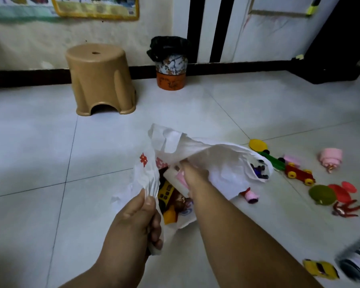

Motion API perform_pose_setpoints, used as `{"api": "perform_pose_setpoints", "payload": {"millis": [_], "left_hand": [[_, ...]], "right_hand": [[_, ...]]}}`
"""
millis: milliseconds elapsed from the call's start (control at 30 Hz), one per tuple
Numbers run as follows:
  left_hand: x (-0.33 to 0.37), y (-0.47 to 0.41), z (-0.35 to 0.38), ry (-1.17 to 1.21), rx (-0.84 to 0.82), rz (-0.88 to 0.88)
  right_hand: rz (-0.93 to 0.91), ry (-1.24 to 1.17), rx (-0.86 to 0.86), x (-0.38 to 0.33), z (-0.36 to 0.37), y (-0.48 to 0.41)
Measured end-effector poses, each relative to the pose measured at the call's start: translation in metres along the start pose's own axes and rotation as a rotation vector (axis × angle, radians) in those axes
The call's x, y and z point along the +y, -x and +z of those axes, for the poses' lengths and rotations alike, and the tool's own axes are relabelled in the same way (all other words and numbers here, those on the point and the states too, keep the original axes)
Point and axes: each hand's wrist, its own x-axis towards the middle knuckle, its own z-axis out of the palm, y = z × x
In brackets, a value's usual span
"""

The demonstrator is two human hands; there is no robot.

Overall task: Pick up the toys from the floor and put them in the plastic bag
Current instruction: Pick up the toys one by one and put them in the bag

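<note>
A white plastic bag point(220, 161) with red print lies open on the tiled floor. My left hand point(139, 217) grips its near rim. My right hand point(194, 172) reaches into the mouth, fingers curled on a white and pink toy point(176, 179) and partly hidden by the bag's fold. Yellow and brown toys point(167, 196) lie inside. To the bag's right on the floor are a pink figure point(250, 195), a yellow disc point(258, 145), a green car point(273, 161), a red car point(299, 174), a pink cake toy point(330, 159), a green disc point(321, 194), red discs point(343, 190), a red figure point(346, 208) and a yellow car point(320, 269).
A tan plastic stool point(101, 80) stands by the far wall, with a patterned bin point(170, 65) lined in black beside it. Dark furniture point(333, 67) fills the far right corner. A blurred grey and black cylinder point(356, 260) lies at the lower right edge.
</note>
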Motion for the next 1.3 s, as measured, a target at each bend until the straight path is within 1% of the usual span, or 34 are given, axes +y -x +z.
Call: {"api": "perform_pose_setpoints", "payload": {"millis": [67,167,200,267,333,400,467,533,600,700,733,767,800,867,933,1000,1067,1133,1200,1233,1300], "left_hand": [[-0.001,0.000,-0.001,-0.025,-0.006,0.006],[-0.001,0.002,0.001,-0.008,-0.028,-0.017],[0.000,0.002,0.002,-0.002,-0.030,-0.021],[0.000,0.002,0.003,-0.021,-0.033,-0.019],[0.000,0.003,0.006,-0.043,-0.031,-0.011],[-0.001,0.006,0.007,-0.060,-0.028,-0.006],[-0.005,0.011,0.007,-0.064,-0.045,-0.003],[-0.010,0.016,0.006,-0.076,-0.068,-0.003],[-0.016,0.018,0.007,-0.092,-0.093,0.004],[-0.017,0.021,0.010,-0.055,-0.089,0.000],[-0.017,0.021,0.011,-0.036,-0.080,-0.005],[-0.017,0.021,0.013,-0.021,-0.071,-0.009],[-0.016,0.022,0.013,-0.013,-0.065,-0.010],[-0.015,0.023,0.015,-0.007,-0.066,-0.005],[-0.017,0.025,0.014,-0.014,-0.065,0.002],[-0.019,0.027,0.013,-0.019,-0.068,0.009],[-0.019,0.027,0.012,-0.021,-0.063,0.016],[-0.019,0.026,0.010,-0.026,-0.058,0.024],[-0.018,0.024,0.008,-0.042,-0.068,0.028],[-0.019,0.023,0.007,-0.051,-0.070,0.032],[-0.019,0.022,0.005,-0.060,-0.067,0.040]], "right_hand": [[-0.039,0.027,0.012,-0.006,-0.003,0.012],[-0.119,0.078,-0.074,-0.007,-0.017,0.021],[-0.178,0.091,-0.119,-0.005,-0.023,0.023],[-0.312,0.218,-0.193,-0.002,-0.043,0.042],[-0.482,0.364,-0.229,0.008,-0.070,0.067],[-0.579,0.454,-0.231,0.026,-0.099,0.097],[-0.590,0.555,-0.190,0.057,-0.131,0.118],[-0.585,0.729,-0.177,0.096,-0.166,0.134],[-0.511,0.938,-0.253,0.137,-0.204,0.151],[-0.343,1.222,-0.453,0.200,-0.246,0.168],[-0.292,1.287,-0.472,0.219,-0.253,0.171],[-0.249,1.326,-0.444,0.235,-0.257,0.172],[-0.204,1.339,-0.379,0.249,-0.257,0.171],[-0.113,1.319,-0.233,0.267,-0.253,0.164],[-0.043,1.297,-0.140,0.278,-0.248,0.154],[-0.055,1.270,-0.079,0.282,-0.244,0.146],[-0.120,1.183,0.019,0.277,-0.243,0.141],[-0.190,1.094,0.192,0.262,-0.250,0.135],[-0.174,1.028,0.349,0.246,-0.265,0.127],[-0.130,1.010,0.383,0.241,-0.275,0.122],[-0.004,1.044,0.351,0.241,-0.296,0.108]]}}
